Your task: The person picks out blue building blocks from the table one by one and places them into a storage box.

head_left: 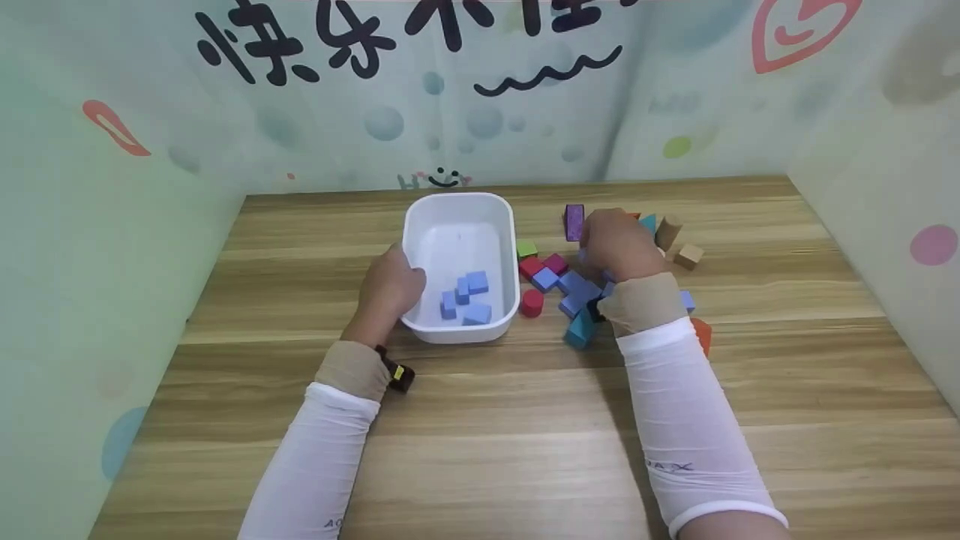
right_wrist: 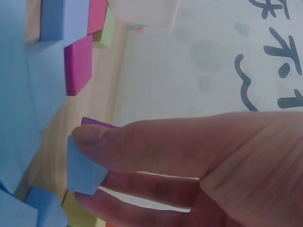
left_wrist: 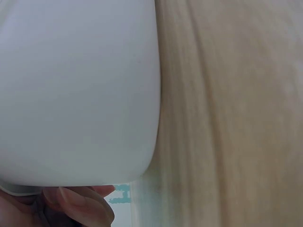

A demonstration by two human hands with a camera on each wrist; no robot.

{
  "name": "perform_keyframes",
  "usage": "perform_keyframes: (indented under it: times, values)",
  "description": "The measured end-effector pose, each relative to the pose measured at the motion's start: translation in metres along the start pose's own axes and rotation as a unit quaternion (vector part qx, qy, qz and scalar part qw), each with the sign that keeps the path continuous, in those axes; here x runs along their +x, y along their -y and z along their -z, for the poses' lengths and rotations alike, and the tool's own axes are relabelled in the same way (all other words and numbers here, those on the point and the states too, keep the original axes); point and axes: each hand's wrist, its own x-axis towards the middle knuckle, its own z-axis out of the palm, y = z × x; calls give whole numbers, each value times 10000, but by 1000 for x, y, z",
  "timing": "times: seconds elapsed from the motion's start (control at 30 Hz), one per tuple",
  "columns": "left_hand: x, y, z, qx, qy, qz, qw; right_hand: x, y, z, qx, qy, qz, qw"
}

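A white plastic tub [head_left: 459, 225] holds several small blue blocks [head_left: 477, 282] toward its near end. My left hand [head_left: 391, 285] grips the tub's left rim; in the left wrist view its fingers [left_wrist: 90, 208] curl at the edge of the tub [left_wrist: 80, 94]. To the right, my right hand [head_left: 621, 244] is over a loose pile of coloured blocks. Its thumb and fingers pinch a blue block [right_wrist: 85, 168], best seen in the right wrist view. A purple block [head_left: 574, 223] stands just left of that hand.
Between tub and right hand lie red blocks [head_left: 531, 267], a red cylinder [head_left: 532, 303], a green block [head_left: 526, 249] and more blue blocks [head_left: 576, 289]. A teal block [head_left: 580, 330] lies nearer. Wooden blocks [head_left: 688, 256] sit farther right. A printed cloth wall [head_left: 480, 142] stands behind the table.
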Motion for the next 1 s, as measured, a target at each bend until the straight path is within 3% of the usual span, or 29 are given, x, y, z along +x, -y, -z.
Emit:
perform_keyframes:
  times: [0.5, 0.63, 0.87, 1.0]
  values:
    - [-2, -2, 1, -94, 55, 141, 9998, -12, 14, 7, -71, -215, 127, 9997]
    - [-2, -2, 0, -159, 65, 126, 9998, -14, 18, 9, -224, -364, 382, 9984]
    - [-2, 1, 0, 19, -80, -178, 9998, -20, 27, 12, -353, -688, 833, 9935]
    - [-2, 1, 0, -33, 8, -85, 10000, -23, 33, 14, -302, -607, 840, 9942]
